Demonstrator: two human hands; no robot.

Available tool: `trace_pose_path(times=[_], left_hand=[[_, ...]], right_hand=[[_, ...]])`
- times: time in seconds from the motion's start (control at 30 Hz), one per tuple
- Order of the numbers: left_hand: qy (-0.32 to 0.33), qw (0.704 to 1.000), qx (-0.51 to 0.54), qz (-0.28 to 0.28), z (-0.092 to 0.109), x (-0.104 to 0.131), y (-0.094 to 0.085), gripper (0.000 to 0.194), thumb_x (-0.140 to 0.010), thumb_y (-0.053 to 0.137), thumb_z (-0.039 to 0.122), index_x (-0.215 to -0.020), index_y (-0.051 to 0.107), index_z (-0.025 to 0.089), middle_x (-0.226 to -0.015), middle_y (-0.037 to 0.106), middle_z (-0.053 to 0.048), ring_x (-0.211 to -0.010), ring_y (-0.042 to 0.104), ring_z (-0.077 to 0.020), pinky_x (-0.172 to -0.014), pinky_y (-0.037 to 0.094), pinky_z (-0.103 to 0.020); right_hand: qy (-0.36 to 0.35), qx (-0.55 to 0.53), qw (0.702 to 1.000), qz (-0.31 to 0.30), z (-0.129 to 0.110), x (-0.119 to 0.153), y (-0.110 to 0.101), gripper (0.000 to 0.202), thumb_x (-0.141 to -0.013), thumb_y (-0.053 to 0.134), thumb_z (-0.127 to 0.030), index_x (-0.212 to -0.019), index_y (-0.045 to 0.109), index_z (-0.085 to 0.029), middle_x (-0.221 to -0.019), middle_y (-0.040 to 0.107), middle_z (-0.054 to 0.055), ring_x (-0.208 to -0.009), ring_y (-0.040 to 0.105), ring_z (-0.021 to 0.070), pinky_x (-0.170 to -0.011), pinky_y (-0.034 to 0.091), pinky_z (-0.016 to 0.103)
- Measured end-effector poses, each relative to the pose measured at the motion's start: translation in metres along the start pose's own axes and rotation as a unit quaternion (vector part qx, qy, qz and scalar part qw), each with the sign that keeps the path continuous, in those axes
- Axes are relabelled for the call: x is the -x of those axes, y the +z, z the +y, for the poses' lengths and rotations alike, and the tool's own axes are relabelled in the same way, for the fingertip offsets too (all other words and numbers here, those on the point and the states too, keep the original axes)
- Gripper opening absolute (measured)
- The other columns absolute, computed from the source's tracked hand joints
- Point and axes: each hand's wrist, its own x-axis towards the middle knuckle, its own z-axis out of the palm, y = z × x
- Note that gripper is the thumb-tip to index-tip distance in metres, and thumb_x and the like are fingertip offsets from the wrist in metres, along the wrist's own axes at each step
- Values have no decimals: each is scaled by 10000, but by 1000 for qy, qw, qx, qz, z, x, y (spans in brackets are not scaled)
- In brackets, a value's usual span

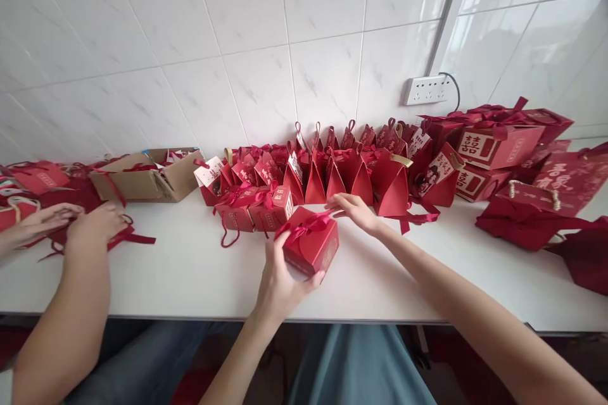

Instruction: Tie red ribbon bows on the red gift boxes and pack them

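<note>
My left hand (280,275) grips a red gift box (308,247), thumb and fingers on its near sides. A crimson ribbon bow sits on top of this box, which is slightly tilted above the white table (375,285). Just beyond its far right edge is my right hand (354,210), fingers stretched out close to the bow's end; whether they touch the ribbon I cannot tell. Behind the box stand two smaller bow-tied red boxes (270,210), and beside them a row of red triangular gift boxes (351,180) with loops and tags.
At the left, a co-worker's hands (97,224) handle red ribbon and a red item. A cardboard box (142,183) holds red and white pieces. Stacked red boxes (498,142) and red bags (527,221) fill the right side. A power strip (427,90) hangs on the tiled wall.
</note>
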Motion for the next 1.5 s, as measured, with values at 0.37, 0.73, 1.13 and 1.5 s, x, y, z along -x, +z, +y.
trace_pose_path(times=[0.37, 0.73, 1.13, 1.5], left_hand=[[-29, 972, 231, 5, -24, -74, 19, 300, -851, 379, 510, -800, 387, 214, -489, 549, 41, -390, 501, -124, -445, 415, -242], [-73, 890, 357, -273, -7, -87, 64, 345, -816, 480, 447, -966, 591, 156, -981, 660, -88, -943, 613, -215, -863, 479, -352], [-118, 862, 357, -340, -2, -86, 53, 397, -771, 540, 520, -938, 566, 160, -822, 635, -46, -783, 584, -186, -760, 439, -315], [-71, 785, 457, -411, -8, -80, 55, 676, -730, 619, 371, -1352, 388, 243, -1204, 596, -78, -1151, 534, -278, -968, 411, -399]], right_hand=[[28, -9, 999, 27, -3, 30, -44, 649, -744, 397, -773, -770, 620, -163, -691, 589, 36, -665, 553, 151, -623, 416, 275], [82, 43, 982, -162, -34, 51, -67, 528, -694, 645, -614, -534, 382, -186, -498, 252, -94, -468, 232, 56, -466, 215, 220], [-24, -7, 999, -31, -22, 44, -32, 477, -753, 577, -643, -758, 600, -167, -645, 524, -19, -592, 476, 100, -581, 401, 245], [64, 54, 955, -285, -34, 55, -74, 848, -544, 818, -523, -1263, 477, -228, -1361, 442, 118, -1265, 426, 276, -1040, 328, 443]])
